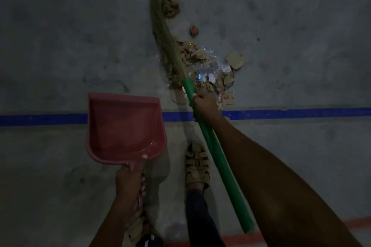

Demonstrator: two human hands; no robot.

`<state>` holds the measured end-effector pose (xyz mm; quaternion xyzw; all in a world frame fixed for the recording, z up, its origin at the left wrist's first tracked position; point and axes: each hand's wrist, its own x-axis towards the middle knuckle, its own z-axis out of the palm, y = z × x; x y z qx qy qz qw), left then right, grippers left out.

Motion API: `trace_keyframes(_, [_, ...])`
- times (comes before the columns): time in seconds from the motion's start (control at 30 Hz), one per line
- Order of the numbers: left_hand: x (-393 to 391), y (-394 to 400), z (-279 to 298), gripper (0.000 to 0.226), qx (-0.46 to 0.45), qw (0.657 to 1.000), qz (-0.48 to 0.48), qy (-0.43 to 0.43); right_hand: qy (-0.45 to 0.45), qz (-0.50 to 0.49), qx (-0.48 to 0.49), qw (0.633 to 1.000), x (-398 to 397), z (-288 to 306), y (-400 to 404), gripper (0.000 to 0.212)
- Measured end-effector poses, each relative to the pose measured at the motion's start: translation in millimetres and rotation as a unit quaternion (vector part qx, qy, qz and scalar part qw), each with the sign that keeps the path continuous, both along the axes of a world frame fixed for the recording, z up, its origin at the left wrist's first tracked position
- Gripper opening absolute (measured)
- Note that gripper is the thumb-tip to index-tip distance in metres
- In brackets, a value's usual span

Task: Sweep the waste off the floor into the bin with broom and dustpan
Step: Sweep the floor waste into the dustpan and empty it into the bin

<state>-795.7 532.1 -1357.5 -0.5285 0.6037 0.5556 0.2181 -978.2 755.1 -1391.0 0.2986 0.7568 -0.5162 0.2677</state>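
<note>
Waste [202,70] lies piled just past the right hand [204,106] clamped on the broom [212,146]; left hand [128,178] grips the empty dustpan [124,126]. Scooping remains; no bin visible.

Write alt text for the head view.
Seen from above, the right hand holds a green-handled broom against a waste pile on the floor, and the left hand holds an empty pink dustpan beside it.
</note>
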Motion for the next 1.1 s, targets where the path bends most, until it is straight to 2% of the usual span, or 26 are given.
trace_keyframes(0.13, [-8,14,-2,0.042,0.001,1.0,-0.004,0.006,-0.038,-0.064,-0.01,0.997,9,0,15,0.031])
trace_keyframes(0.23, [-9,19,-1,0.043,0.001,1.0,-0.004,-0.001,-0.041,-0.054,0.024,0.997,59,-1,41,0.024])
trace_keyframes(0.33, [-8,21,5,0.042,-0.002,1.0,-0.001,-0.004,-0.033,-0.009,0.083,0.996,126,5,77,0.031])
trace_keyframes(0.47, [-7,27,14,0.041,-0.006,1.0,-0.021,-0.003,0.026,-0.001,0.109,0.994,194,27,122,0.042])
trace_keyframes(0.57, [-8,32,16,0.039,-0.009,1.0,-0.025,-0.01,0.105,0.016,0.15,0.983,206,37,140,0.049])
trace_keyframes(0.7, [-16,41,14,0.038,-0.012,1.0,-0.025,-0.006,0.161,0.078,0.273,0.945,169,34,150,0.052])
trace_keyframes(0.87, [-31,53,7,0.041,0.009,1.0,-0.021,-0.007,0.154,0.107,0.388,0.902,78,19,153,0.051])
trace_keyframes(1.1, [-47,70,-7,0.044,0.02,1.0,-0.014,-0.007,0.126,0.116,0.495,0.852,-36,4,160,0.042])
